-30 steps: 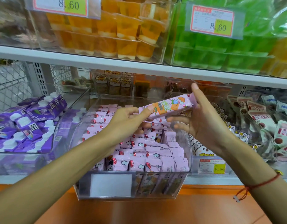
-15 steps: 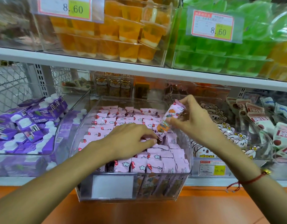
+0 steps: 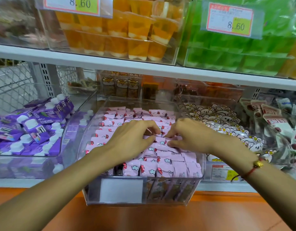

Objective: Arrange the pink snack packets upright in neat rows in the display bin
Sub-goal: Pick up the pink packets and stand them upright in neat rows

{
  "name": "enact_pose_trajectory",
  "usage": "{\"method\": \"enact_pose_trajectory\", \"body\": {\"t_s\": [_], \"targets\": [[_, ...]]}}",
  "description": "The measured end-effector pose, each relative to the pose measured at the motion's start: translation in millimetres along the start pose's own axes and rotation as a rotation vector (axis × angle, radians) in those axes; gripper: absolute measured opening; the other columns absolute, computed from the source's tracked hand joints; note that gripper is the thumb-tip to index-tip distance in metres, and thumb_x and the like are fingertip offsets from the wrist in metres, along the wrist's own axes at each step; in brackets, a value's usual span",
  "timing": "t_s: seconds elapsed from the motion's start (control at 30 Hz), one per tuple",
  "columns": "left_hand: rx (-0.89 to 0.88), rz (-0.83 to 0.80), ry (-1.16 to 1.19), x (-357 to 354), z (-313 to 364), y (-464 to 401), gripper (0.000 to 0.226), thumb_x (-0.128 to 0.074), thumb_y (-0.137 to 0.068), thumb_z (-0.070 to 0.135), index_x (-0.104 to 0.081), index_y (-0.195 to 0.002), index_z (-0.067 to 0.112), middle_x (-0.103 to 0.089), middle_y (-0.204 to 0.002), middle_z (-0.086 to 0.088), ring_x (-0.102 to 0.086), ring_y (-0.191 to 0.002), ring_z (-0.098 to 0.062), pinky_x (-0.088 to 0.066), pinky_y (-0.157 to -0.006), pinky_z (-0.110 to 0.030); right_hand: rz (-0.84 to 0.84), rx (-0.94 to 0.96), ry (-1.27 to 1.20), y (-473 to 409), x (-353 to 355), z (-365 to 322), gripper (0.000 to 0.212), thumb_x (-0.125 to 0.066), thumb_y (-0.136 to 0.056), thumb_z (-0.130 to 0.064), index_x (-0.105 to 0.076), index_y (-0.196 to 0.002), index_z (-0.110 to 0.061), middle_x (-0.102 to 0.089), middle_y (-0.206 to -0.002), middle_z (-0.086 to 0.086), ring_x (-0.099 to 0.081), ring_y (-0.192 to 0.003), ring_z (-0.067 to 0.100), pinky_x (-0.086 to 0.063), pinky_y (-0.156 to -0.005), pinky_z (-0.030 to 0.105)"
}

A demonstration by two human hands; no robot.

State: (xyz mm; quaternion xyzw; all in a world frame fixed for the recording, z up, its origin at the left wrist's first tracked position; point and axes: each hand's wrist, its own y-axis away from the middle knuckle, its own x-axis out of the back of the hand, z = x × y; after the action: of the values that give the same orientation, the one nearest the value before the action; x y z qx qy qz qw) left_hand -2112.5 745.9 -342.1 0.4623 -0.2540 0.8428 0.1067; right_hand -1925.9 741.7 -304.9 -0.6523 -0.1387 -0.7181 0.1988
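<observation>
- Over the middle of the display bin (image 3: 196,190), both my hands are down on the tops of the pink snack packets (image 3: 149,170).
- My left hand (image 3: 132,139) lies palm down, the fingers bent and close together, the fingertips pressing on packet tops near the centre of the bin.
- My right hand (image 3: 190,135) comes from the other side, fingers also curled and narrow; its fingertips touch the packets just beside those of my left hand. I cannot tell if either hand pinches one packet or only pushes on them.
- The packets stand upright in rows that fill the bin from the front wall to the back; the front rows look even, the rows near the back are a little uneven.
- A blank white label (image 3: 121,190) is on the front wall of the bin, at its left part.
- The bin stands on the orange shelf (image 3: 160,219), between a clear bin of purple pouches (image 3: 32,129) on my left and a bin of white flower-print packets (image 3: 227,129) on my right.
- A red string bracelet (image 3: 254,167) with a gold bead is on my right wrist.
- Above, on the upper shelf, there are orange jelly cups (image 3: 120,34) and green jelly cups (image 3: 235,52), each with a price tag.
</observation>
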Motion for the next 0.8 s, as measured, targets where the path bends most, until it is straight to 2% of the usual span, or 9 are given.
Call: {"method": "enact_pose_trajectory", "body": {"t_s": [0.13,0.17,0.27,0.33,0.43,0.53,0.63,0.73,0.8], "targets": [[0.001,0.016,-0.036,-1,-1,0,0.018,-0.051,-0.095,0.027,-0.061,-0.103,0.04,-0.065,-0.098,0.015,-0.05,-0.068,0.008,-0.031,-0.052,-0.014,-0.026,0.037,-0.131,-1,18,14,0.028,-0.062,-0.088,-0.023,-0.067,-0.114,-0.028,-0.071,-0.101,-0.013,-0.063,-0.092,0.006,-0.048,-0.08,0.018],[-0.007,0.012,-0.025,-1,0,0,0.019,-0.049,-0.096,0.026,-0.06,-0.105,0.039,-0.064,-0.1,0.015,-0.05,-0.07,0.007,-0.033,-0.053,-0.015,0.051,0.007,-0.189,1,25,21,0.026,-0.063,-0.087,-0.019,-0.069,-0.111,-0.027,-0.071,-0.097,-0.014,-0.063,-0.085,0.003,-0.046,-0.075,0.012],[-0.052,-0.049,0.021,1,3,-1,0.026,-0.043,-0.099,0.029,-0.057,-0.118,0.038,-0.062,-0.112,0.013,-0.057,-0.084,-0.003,-0.048,-0.07,-0.026,0.266,-0.077,-0.193,8,35,38,0.014,-0.069,-0.083,-0.019,-0.074,-0.092,-0.029,-0.073,-0.087,-0.007,-0.058,-0.068,-0.004,-0.038,-0.064,0.017],[-0.098,-0.137,0.013,0,6,0,0.032,-0.038,-0.1,0.033,-0.051,-0.129,0.036,-0.06,-0.121,0.011,-0.055,-0.099,-0.008,-0.049,-0.084,-0.035,0.194,-0.065,-0.16,9,32,37,0.008,-0.071,-0.082,-0.026,-0.074,-0.088,-0.03,-0.072,-0.085,-0.008,-0.057,-0.068,-0.003,-0.043,-0.066,0.021],[-0.142,-0.262,-0.083,-5,10,0,0.037,-0.031,-0.102,0.036,-0.043,-0.137,0.035,-0.053,-0.132,0.01,-0.046,-0.118,-0.012,-0.043,-0.096,-0.038,0.071,-0.034,-0.033,10,19,28,0.017,-0.066,-0.084,-0.036,-0.072,-0.1,-0.032,-0.063,-0.089,-0.012,-0.054,-0.084,0.008,-0.042,-0.072,0.026],[-0.119,-0.293,-0.108,-6,9,-2,0.037,-0.029,-0.101,0.038,-0.043,-0.135,0.04,-0.056,-0.123,0.008,-0.045,-0.117,-0.013,-0.044,-0.093,-0.039,0.12,-0.024,0.052,6,13,25,0.026,-0.054,-0.092,-0.029,-0.066,-0.115,-0.03,-0.061,-0.105,-0.004,-0.051,-0.104,0.017,-0.038,-0.081,0.03],[-0.124,-0.263,-0.089,-7,7,-4,0.034,-0.031,-0.101,0.037,-0.048,-0.13,0.041,-0.058,-0.112,0.01,-0.045,-0.111,-0.011,-0.044,-0.089,-0.037,0.066,-0.012,0.127,-7,14,25,0.023,-0.059,-0.09,-0.033,-0.068,-0.111,-0.032,-0.062,-0.107,-0.004,-0.051,-0.106,0.019,-0.033,-0.078,0.028],[-0.146,-0.231,-0.087,-10,3,-5,0.037,-0.03,-0.101,0.036,-0.044,-0.135,0.038,-0.044,-0.14,0.015,-0.035,-0.128,-0.007,-0.035,-0.103,-0.032,-0.112,-0.063,0.133,-23,19,27,0.023,-0.068,-0.082,-0.04,-0.071,-0.103,-0.032,-0.066,-0.102,-0.005,-0.057,-0.099,0.019,-0.038,-0.075,0.027],[-0.144,-0.248,-0.11,-11,2,-8,0.04,-0.028,-0.101,0.037,-0.039,-0.14,0.039,-0.031,-0.15,0.016,-0.027,-0.136,-0.007,-0.029,-0.109,-0.032,-0.21,-0.122,0.034,-31,21,30,0.022,-0.071,-0.081,-0.035,-0.073,-0.101,-0.027,-0.069,-0.103,-0.006,-0.06,-0.094,0.018,-0.046,-0.076,0.028]]}}
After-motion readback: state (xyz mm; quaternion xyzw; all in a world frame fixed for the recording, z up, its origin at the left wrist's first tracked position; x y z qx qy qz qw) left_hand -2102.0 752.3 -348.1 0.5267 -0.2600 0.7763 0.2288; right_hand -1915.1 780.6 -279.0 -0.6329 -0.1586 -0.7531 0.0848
